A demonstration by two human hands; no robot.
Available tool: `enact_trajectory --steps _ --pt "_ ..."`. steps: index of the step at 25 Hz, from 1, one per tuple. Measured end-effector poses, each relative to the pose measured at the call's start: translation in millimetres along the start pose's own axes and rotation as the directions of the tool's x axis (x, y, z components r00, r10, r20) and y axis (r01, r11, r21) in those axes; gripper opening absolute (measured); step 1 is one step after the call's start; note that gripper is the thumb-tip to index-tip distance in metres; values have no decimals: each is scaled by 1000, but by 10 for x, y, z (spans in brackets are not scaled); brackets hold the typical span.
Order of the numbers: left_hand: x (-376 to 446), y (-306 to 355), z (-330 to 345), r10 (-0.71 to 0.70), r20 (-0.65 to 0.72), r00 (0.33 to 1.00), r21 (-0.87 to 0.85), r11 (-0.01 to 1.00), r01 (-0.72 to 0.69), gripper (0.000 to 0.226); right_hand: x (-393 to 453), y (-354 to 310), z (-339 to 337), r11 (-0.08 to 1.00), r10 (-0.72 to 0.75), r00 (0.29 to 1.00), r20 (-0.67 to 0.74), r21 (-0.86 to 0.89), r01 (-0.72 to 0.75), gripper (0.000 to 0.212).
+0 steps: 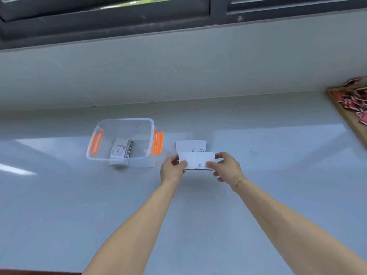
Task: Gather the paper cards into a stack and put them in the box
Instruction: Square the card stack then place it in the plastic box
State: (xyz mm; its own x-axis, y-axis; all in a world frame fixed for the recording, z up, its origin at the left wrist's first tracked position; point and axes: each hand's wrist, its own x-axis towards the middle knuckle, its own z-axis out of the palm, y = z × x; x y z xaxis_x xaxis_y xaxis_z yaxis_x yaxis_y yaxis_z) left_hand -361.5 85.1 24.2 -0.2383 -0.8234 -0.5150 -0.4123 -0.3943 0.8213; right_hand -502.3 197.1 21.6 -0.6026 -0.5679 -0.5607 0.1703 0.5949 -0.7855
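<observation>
Arms outstretched | left hand (pixel 173 169), right hand (pixel 226 167) pinching card stack (pixel 196 161) ends

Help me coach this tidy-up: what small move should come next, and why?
Probably lower the held cards, pinched by the left hand and right hand, onto the card on the table just behind them and gather it in. It looks like the only loose one left; the box already holds a stack.
</observation>
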Motion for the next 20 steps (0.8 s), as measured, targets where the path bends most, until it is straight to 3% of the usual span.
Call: enact_trajectory --steps 9,20 --pt "426 207 186 -41 -162 986 61 997 51 39 469 -261 274 988 126 985 -121 106 -114 24" --pt "763 187 328 79 -200 977 189 981 -41 26 780 -334 540 984 92 941 -326 -113 -136 24"
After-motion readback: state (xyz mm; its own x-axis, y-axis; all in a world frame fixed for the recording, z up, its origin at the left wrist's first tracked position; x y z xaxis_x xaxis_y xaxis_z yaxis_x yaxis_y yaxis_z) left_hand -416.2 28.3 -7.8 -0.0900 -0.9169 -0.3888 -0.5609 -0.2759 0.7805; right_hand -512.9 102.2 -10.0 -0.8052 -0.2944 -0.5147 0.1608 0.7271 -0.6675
